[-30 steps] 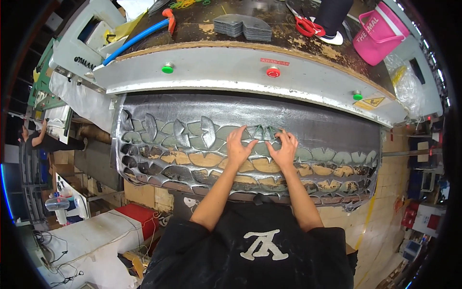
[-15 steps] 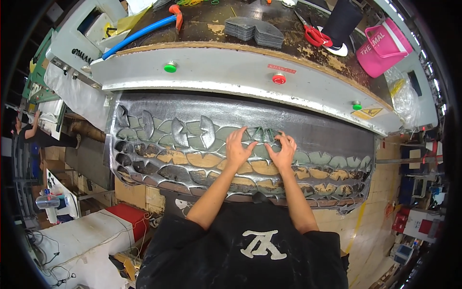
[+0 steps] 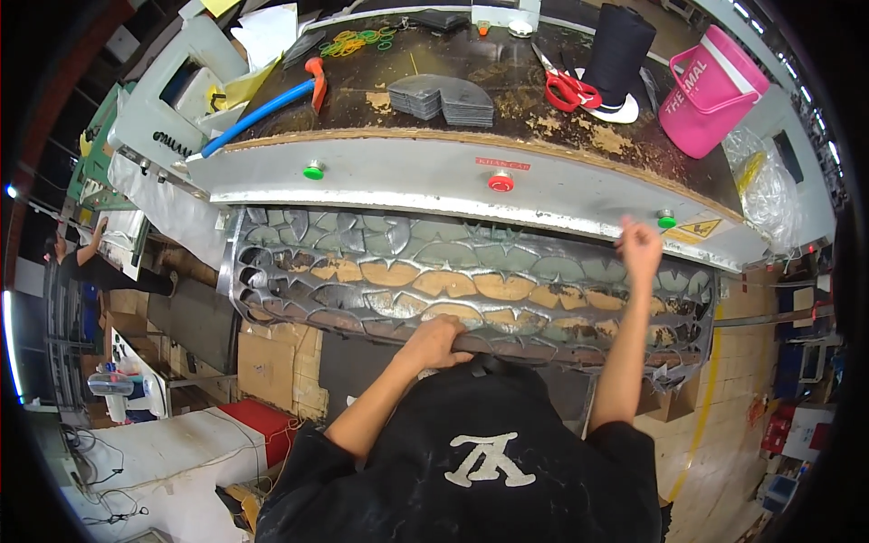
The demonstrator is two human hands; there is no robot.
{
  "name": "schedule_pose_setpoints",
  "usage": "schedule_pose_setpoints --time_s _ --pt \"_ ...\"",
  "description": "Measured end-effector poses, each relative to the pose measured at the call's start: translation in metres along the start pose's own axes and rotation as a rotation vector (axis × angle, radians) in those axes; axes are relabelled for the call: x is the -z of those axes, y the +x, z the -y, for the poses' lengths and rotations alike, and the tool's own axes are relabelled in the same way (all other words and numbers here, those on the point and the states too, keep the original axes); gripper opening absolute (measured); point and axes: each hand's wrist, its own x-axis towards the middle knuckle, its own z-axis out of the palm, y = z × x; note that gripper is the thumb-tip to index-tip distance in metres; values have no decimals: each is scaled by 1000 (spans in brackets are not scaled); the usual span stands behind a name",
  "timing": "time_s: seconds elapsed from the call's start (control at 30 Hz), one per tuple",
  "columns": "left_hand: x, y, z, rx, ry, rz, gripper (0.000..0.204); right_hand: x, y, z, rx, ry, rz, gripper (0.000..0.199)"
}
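A broad grey sheet (image 3: pixel 579 312), cut through in rows of curved openings, lies on a worn board in front of me. At its near edge is my left hand (image 3: pixel 433 344), fingers over the top and thumb along the edge. My right hand (image 3: pixel 641 244) is raised above the sheet's right part, fingers curled and slightly blurred, with nothing visible in it. It is just left of a green button (image 3: pixel 667 219), apart from it. A green-edged cutting die (image 3: pixel 493 233) sits at the sheet's far side, partly hidden beneath the grey beam (image 3: pixel 398 176). Loose cut pieces (image 3: pixel 396 235) lie to its left.
The beam also carries a red button (image 3: pixel 501 181) and another green button (image 3: pixel 314 170). On the ledge above are a blue-handled hammer (image 3: pixel 272 113), stacked grey pieces (image 3: pixel 444 100), red scissors (image 3: pixel 572 90), a dark roll (image 3: pixel 622 54) and a pink bucket (image 3: pixel 711 95). Another person (image 3: pixel 95 262) stands far left.
Both hands have left the cutting die: my left came back to the sheet's near edge, my right went right and up toward the green button. The sheet and die sit farther under the beam.
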Motion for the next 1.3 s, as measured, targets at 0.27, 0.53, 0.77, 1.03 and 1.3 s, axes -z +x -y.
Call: schedule_pose_setpoints --time_s 0.27,0.53,0.77,1.03,1.3 --pt "8 26 1 26 51 -238 54 4 -42 18 50 -187 394 11" --pt "18 18 -3 1 -112 -291 61 -45 -203 34 284 -575 577 66" --pt "5 3 -8 143 72 -563 61 -53 -193 43 62 -688 528 85" --pt "7 7 -9 151 34 -594 61 -55 -195 39 102 -683 445 80" --pt "8 -15 -3 229 -104 -326 60 -40 -215 34 -1 -598 602 78"
